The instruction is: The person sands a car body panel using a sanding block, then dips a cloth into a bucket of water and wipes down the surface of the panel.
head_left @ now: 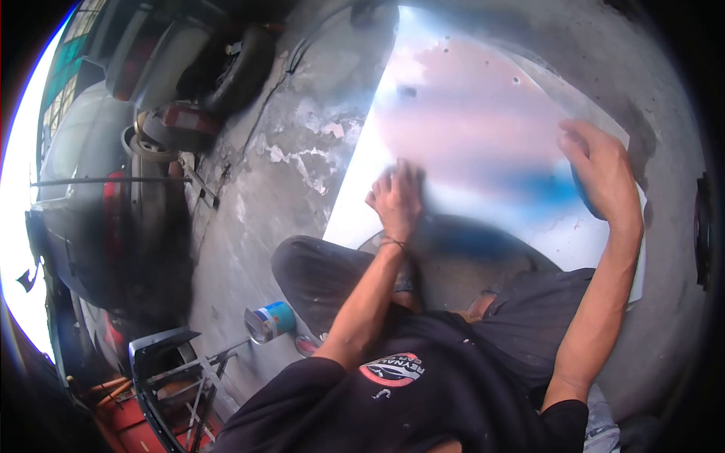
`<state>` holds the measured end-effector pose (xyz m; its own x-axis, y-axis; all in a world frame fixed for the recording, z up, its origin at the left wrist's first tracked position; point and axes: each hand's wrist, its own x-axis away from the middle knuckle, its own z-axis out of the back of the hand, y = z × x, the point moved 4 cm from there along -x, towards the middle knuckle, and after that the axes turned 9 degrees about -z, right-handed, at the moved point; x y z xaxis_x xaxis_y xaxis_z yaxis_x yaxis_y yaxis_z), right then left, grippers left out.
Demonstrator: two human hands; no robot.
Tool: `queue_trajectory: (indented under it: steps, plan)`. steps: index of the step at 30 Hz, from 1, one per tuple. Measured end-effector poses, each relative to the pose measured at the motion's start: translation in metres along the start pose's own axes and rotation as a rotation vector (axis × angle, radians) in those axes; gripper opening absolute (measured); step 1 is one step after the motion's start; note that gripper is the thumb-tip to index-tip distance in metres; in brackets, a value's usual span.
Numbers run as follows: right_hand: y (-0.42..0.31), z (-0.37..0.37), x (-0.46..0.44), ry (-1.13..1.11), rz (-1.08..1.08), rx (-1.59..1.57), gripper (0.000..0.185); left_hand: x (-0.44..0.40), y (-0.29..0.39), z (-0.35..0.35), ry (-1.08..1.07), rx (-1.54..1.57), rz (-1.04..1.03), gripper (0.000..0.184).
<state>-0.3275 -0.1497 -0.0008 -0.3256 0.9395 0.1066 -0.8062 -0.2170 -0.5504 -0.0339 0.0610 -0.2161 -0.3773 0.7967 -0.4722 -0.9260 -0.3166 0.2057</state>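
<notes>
A white car body panel (464, 192) lies in front of me, with a large pinkish-grey patch, blue smears, a few small holes and a curved cut-out near my legs. My left hand (396, 200) rests on its near left part. The fingers lie forward on the surface, their tips blurred. Over the right side of the panel is my right hand (604, 170), its fingers curled. A dark blue edge shows along the palm; what it belongs to is mostly hidden.
A blue-labelled can (270, 322) stands on the concrete floor (242, 226) beside my left knee. Farther left are a metal frame stand (204, 385), a red box-like thing (143, 426), a tyre (243, 68) and a dark car (83, 226).
</notes>
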Motion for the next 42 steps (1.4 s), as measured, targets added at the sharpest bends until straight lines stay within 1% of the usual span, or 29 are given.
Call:
queue_trajectory:
  steps: [1,2,3,4,5,6,8,9,11,12,13,14,16,18,20,22,24,25,27,28,30,31,32,33,36,38,40,41,42]
  plan:
    - [0.0,-0.001,-0.001,-0.005,0.008,0.009,0.034,-0.016,-0.008,0.001,-0.051,0.047,0.036,0.048]
    - [0.005,-0.003,-0.002,-0.006,-0.001,0.013,0.034,-0.026,-0.035,-0.016,0.034,-0.001,-0.011,0.047]
    - [0.01,-0.004,-0.002,0.023,0.027,0.004,0.034,-0.049,-0.051,-0.023,0.0,0.002,0.052,0.044]
    - [0.014,-0.004,-0.002,0.052,0.057,-0.006,0.034,-0.076,-0.063,-0.029,-0.135,0.035,0.155,0.039]
    - [0.017,-0.003,0.001,0.049,0.046,-0.001,0.034,-0.092,-0.075,-0.035,-0.156,0.0,0.215,0.036]
    - [0.018,-0.001,0.003,0.073,0.017,0.022,0.034,-0.093,-0.069,-0.033,-0.164,0.007,0.206,0.036]
    - [0.023,0.003,0.006,0.096,-0.019,0.049,0.034,-0.089,-0.058,-0.025,-0.07,0.079,0.255,0.036]
    - [0.025,0.005,0.005,0.095,-0.018,0.053,0.035,-0.07,-0.05,-0.034,-0.116,0.097,0.166,0.04]
    - [0.029,0.004,0.003,0.084,-0.032,0.062,0.036,-0.032,0.026,-0.018,0.034,0.264,-0.047,0.049]
    - [0.028,0.002,0.002,0.114,-0.005,0.03,0.038,-0.003,0.051,-0.036,-0.008,0.288,-0.191,0.064]
    - [0.024,-0.001,0.001,0.138,0.029,-0.003,0.04,0.008,0.1,-0.027,-0.065,0.379,-0.263,0.076]
    - [0.02,-0.003,-0.001,0.124,0.03,0.003,0.04,0.023,0.133,-0.037,-0.168,0.383,-0.336,0.074]
    - [0.008,-0.006,-0.008,-0.008,0.098,-0.073,0.038,0.02,0.183,-0.042,-0.116,0.357,-0.455,0.067]
    - [-0.004,-0.012,-0.007,-0.01,0.091,-0.069,0.037,-0.001,0.18,-0.03,-0.244,0.35,-0.683,0.064]
    - [-0.004,-0.01,-0.001,0.003,0.061,-0.072,0.037,-0.026,0.144,-0.007,-0.437,0.334,-0.778,0.058]
    - [0.006,-0.006,0.007,0.009,0.069,-0.012,0.037,-0.033,0.065,-0.009,-0.358,0.31,-0.903,0.058]
    - [0.033,0.004,0.01,0.092,0.054,0.015,0.039,-0.045,0.007,0.005,-0.388,0.346,-0.92,0.062]
    - [0.042,0.011,0.014,0.17,0.072,0.042,0.041,-0.047,0.011,0.007,-0.4,0.359,-0.932,0.062]
    - [0.052,0.015,0.02,0.175,0.021,0.088,0.043,-0.05,0.018,0.012,-0.368,0.349,-0.987,0.052]
    - [0.055,0.017,0.021,0.186,-0.011,0.135,0.046,-0.043,0.036,-0.003,-0.413,0.36,-0.987,0.058]
    - [0.054,0.017,0.011,0.153,0.056,0.094,0.047,-0.035,0.097,-0.033,-0.441,0.471,-1.009,0.042]
    - [0.05,0.017,0.006,0.117,0.128,0.054,0.047,-0.033,0.138,-0.036,-0.328,0.474,-1.069,0.034]
    - [0.044,0.014,0.005,0.119,0.133,0.06,0.047,-0.037,0.177,-0.027,-0.341,0.48,-1.066,0.033]
    - [0.035,0.007,0.004,0.117,0.136,0.003,0.047,-0.036,0.199,-0.026,-0.281,0.48,-1.084,0.036]
    - [0.018,0.005,0.006,0.119,0.1,-0.057,0.046,-0.04,0.208,-0.016,-0.265,0.567,-1.02,0.038]
    - [0.021,0.007,0.004,0.075,0.113,-0.077,0.047,-0.032,0.189,-0.015,-0.29,0.528,-0.977,0.042]
    - [0.024,0.013,0.006,0.095,0.091,-0.075,0.048,-0.036,0.16,-0.015,-0.337,0.375,-0.893,0.051]
    - [0.026,0.015,0.008,0.101,0.07,-0.07,0.048,-0.045,0.146,-0.03,-0.343,0.374,-0.944,0.059]
    - [0.03,0.015,0.005,0.099,0.061,-0.071,0.048,-0.056,0.148,-0.045,-0.209,0.345,-0.932,0.059]
